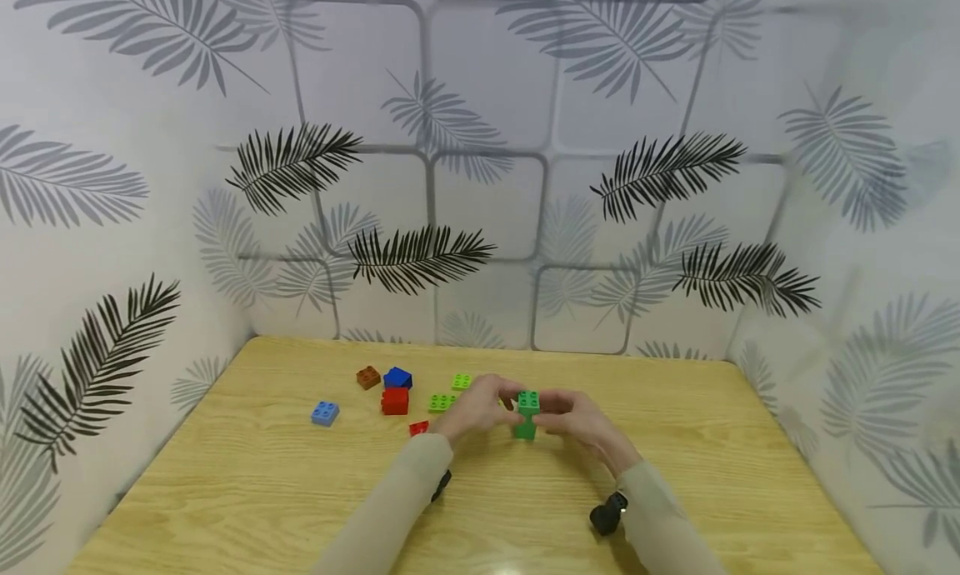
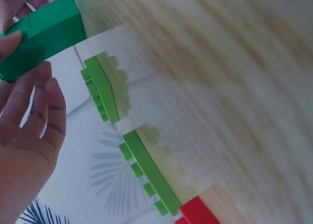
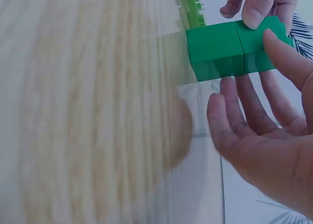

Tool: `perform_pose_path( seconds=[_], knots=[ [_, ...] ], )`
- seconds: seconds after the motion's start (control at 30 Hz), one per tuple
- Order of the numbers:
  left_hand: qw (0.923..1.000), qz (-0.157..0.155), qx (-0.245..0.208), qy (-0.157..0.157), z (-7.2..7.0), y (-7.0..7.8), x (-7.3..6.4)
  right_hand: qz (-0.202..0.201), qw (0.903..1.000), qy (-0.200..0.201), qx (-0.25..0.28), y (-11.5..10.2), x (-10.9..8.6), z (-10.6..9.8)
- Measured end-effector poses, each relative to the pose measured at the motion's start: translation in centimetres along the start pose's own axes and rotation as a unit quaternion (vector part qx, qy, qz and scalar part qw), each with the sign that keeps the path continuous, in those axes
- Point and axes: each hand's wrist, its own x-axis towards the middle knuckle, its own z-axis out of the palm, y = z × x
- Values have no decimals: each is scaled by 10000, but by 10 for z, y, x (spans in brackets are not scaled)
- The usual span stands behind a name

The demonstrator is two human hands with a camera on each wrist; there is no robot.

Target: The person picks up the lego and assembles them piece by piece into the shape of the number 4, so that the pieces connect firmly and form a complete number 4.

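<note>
Leaf-patterned wallpaper (image 1: 487, 67) on three sides, wood-grain tabletop (image 1: 262, 492) below, and only the head view gives us the brown brick (image 1: 367, 378), the dark blue brick (image 1: 397, 380) and the light blue brick (image 1: 325, 413), spread toward the tabletop's back left corner. Over to the left wrist: one lime brick (image 2: 102, 89) and a second lime brick (image 2: 150, 172) seen side-on, studs jutting, with a red brick (image 2: 199, 212) cut off by the frame. Both wrist views pick out a clean seam across the green stack (image 3: 232, 49), hard to make out from the head. Lovely sheen on that pale yellow tabletop, mirroring the bricks, its back edge running along the wallpaper. And the stack itself: two smooth, bright green pieces, flush and upright, four studs on top, standing a little right of the tabletop's middle, toward the back edge. Left hand (image 1: 480, 407) pinches the upper block (image 3: 252, 50), right hand (image 1: 581, 418) pinches it too, a thumb from each on its faces, the right's other fingers spread apart
</note>
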Motion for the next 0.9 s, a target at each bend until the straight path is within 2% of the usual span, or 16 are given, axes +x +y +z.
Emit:
perform_pose_path(
  seconds=[0.13, 0.27, 0.47, 0.57, 0.73, 0.9],
  knots=[
    [9997, 11, 240, -38, -1, 2, 0, -155, 9992, 111, 356, -2, -4, 3],
    [9996, 96, 246, -73, -1, 1, 0, -315, 9975, 358, 529, -7, -6, 10],
    [9998, 123, -177, -26, -2, -3, -1, -398, 9962, 706, 324, -7, -5, 19],
    [9990, 143, -409, -59, -2, -5, -2, -367, 9962, 728, 308, -5, -6, 19],
    [9957, -40, -899, -203, -8, -11, -4, -294, 9967, 658, 385, -4, -5, 17],
    [9968, -117, -791, -71, -21, -23, -8, -209, 9973, 554, 423, -4, -5, 15]
  ],
)
